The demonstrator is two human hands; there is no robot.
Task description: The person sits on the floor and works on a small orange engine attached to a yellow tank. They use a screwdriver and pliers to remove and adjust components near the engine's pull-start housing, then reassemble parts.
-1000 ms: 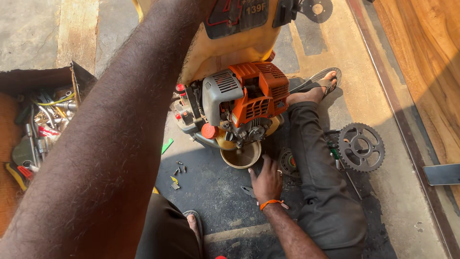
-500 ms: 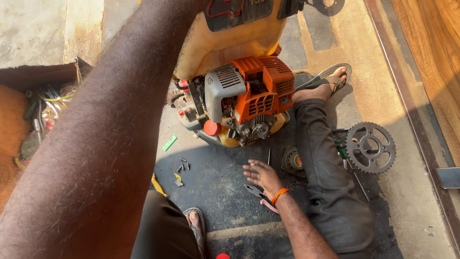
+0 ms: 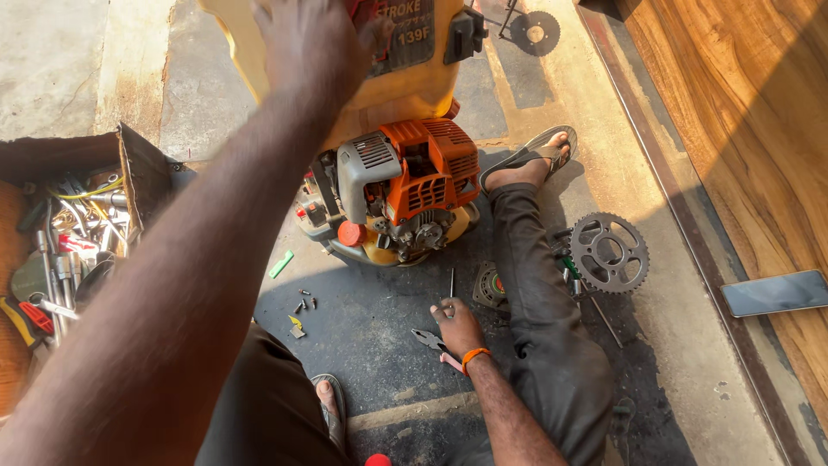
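L hand is flat on the yellow tank at the far side of the floor, palm down on the tank's front face, fingers together and curved over its top edge; the forearm fills the near-left of the view. R hand sits low on the dark floor patch near the middle, just in front of the engine; thumb and forefinger pinch a thin metal rod standing upright, other fingers curled in. Pliers lie on the floor touching the R hand's near side. Orange-and-grey engine is mounted under the tank, w/ a red cap at its lower left. Small screws lie loose on the floor left of the R hand, a green strip further left. Sprocket lies right of the outstretched leg. Open toolbox at the floor's left edge, phone on the wooden board at the right edge.
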